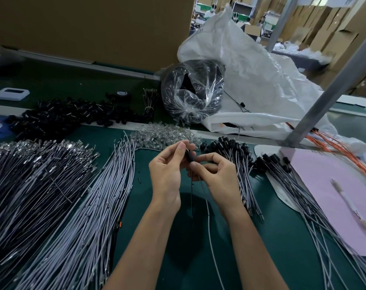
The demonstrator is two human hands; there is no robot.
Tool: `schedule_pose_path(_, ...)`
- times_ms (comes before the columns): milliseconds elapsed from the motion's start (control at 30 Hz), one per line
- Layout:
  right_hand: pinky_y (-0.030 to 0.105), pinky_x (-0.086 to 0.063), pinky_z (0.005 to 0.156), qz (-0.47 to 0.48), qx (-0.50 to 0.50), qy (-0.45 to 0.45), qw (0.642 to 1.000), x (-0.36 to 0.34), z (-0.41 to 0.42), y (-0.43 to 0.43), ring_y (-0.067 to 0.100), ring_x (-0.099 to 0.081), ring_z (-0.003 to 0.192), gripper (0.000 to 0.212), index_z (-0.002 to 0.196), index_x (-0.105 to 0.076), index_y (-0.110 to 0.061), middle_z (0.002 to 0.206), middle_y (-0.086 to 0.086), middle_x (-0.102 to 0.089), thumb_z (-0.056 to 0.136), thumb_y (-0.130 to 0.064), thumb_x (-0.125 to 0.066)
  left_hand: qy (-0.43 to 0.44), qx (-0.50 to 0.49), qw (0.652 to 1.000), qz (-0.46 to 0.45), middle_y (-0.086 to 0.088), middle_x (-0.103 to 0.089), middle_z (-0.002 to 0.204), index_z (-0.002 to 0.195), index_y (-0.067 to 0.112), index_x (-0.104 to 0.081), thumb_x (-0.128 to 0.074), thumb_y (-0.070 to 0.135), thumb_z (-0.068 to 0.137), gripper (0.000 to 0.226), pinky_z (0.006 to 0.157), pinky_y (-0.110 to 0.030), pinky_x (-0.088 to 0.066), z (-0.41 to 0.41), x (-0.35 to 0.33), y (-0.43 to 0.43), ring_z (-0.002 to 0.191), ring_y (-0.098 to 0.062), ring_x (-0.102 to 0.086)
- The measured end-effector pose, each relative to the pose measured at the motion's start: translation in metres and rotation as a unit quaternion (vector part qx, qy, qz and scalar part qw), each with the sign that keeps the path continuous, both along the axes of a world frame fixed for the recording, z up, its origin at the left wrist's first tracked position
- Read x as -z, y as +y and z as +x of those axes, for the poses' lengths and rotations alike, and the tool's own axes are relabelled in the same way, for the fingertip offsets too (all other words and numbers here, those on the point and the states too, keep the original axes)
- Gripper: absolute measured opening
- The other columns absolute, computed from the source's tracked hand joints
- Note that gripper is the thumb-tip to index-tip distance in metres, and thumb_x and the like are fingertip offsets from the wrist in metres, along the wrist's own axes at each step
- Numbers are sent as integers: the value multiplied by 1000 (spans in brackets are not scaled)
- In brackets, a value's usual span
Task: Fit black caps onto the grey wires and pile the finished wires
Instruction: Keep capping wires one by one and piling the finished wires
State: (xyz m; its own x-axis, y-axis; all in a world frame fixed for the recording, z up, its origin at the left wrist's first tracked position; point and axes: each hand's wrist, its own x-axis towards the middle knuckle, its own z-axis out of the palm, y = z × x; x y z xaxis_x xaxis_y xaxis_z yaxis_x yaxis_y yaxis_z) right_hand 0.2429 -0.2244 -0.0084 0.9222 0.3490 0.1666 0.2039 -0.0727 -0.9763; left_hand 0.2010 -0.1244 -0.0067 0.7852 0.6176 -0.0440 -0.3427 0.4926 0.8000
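Note:
Both hands meet over the middle of the green table. My left hand pinches the top of a black cap between thumb and fingertips. My right hand pinches the cap's lower end and the wires that hang down from it. One grey wire trails toward me across the mat. Bare grey wires lie in a long bundle to the left. Wires with black caps are piled to the right.
Loose black caps are heaped at the back left, clear bulbs behind my hands. A clear bag of black parts and a white sack stand behind. Dark terminal wires fill the far left; pink paper and a metal post are right.

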Motion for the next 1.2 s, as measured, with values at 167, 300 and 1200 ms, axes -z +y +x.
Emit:
schedule_pose_path(167,20,-51,61,-41,-25,-16,999,0,1,-2,12,-67,62,3,83,-74,-6,69,4,-72,85,-4,-73,-11,9,999,-29,-7,-75,88,94,9,-73,-63,9,91,10,75,-26,-57,-1,0,2,77,-17,-69)
schedule_pose_path(300,24,-53,62,-34,-19,-5,999,3,0,-1,10,-66,64,8,80,-71,-7,67,0,-70,87,-4,-70,-25,17,997,-68,-8,-75,90,96,8,-71,-65,13,87,12,71,-27,-57,-2,1,-2,79,-19,-70)
schedule_pose_path(1200,24,-56,63,-114,47,-193,973,7,-11,4,7,-68,66,14,81,-68,-15,71,-7,-70,87,-2,-68,-2,-42,999,15,4,-73,82,81,24,-77,-74,9,84,15,72,-25,-55,-3,5,0,82,-10,-67)
